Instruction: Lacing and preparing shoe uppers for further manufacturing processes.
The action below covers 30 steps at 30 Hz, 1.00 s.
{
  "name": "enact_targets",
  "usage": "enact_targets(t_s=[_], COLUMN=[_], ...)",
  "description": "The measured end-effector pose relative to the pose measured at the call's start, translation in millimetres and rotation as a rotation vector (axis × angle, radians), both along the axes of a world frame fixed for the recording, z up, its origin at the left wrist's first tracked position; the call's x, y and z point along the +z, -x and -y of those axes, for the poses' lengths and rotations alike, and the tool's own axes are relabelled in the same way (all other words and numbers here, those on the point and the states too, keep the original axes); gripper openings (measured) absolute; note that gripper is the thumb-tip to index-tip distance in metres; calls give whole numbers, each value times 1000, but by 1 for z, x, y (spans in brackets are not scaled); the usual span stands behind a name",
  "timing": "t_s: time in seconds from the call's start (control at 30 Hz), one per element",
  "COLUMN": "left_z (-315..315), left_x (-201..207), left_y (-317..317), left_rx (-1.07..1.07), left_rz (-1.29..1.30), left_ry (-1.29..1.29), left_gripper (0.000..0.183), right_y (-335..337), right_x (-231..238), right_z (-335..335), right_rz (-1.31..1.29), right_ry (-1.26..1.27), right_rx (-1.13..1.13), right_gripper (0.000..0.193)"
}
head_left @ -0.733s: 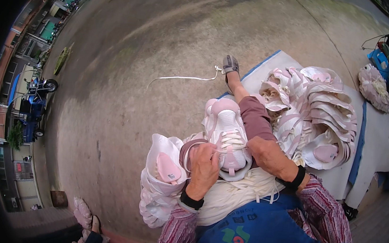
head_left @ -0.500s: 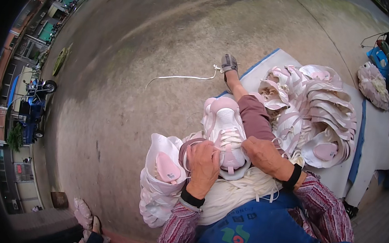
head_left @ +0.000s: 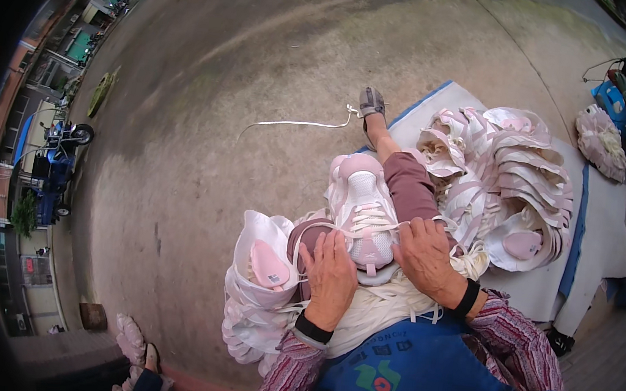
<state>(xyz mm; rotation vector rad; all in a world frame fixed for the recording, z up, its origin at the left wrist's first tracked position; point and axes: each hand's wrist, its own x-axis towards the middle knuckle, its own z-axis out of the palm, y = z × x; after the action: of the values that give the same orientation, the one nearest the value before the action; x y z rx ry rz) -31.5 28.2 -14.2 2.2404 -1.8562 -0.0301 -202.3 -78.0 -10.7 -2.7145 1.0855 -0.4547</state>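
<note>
A pink-and-white sneaker upper [head_left: 360, 189] lies across my lap, toe pointing away from me, with cream lacing crossing its front. My left hand [head_left: 330, 275] is beside its left edge, fingers bent together on a shoelace [head_left: 327, 223] that loops up next to them. On the opposite side my right hand [head_left: 429, 262] is curled round the other length of lace, close to the opening; its fingertips are partly hidden. Beneath both wrists a thick bundle of loose cream laces [head_left: 366, 308] rests on my blue apron [head_left: 417, 367].
Stacked shoe uppers [head_left: 266, 267] stand at my left thigh. More uppers [head_left: 532, 180] are piled on a pale, blue-edged mat [head_left: 546, 296] to the right. One stray lace [head_left: 297, 124] lies on the concrete near my sandalled foot [head_left: 371, 102]. A blue three-wheeler [head_left: 56, 168] is parked far left.
Both hands have shifted slightly; the left has dropped a little lower and its fingers have straightened. A lace now stretches across the upper between them. The upper stays in place.
</note>
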Motion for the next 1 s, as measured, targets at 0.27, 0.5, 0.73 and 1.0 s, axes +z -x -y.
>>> enact_targets(t_s=[0.27,0.5,0.73,1.0], left_z=[8,9,6,-8], left_x=[-8,0,-8,-12], left_y=[-18,-9,-9,-15], left_rx=[-31,-27,-62,-24], left_rz=[-189,-186,-206,-255], left_ry=[15,50,109,197], left_gripper=[44,40,43,48], right_y=[10,7,-4,-28], right_x=[-18,-9,-3,16], right_z=[18,16,4,7], right_rz=[393,300,-71,-147], right_ry=[-411,-311,90,326], right_rx=[136,231,182,366], right_gripper=[27,30,15,11])
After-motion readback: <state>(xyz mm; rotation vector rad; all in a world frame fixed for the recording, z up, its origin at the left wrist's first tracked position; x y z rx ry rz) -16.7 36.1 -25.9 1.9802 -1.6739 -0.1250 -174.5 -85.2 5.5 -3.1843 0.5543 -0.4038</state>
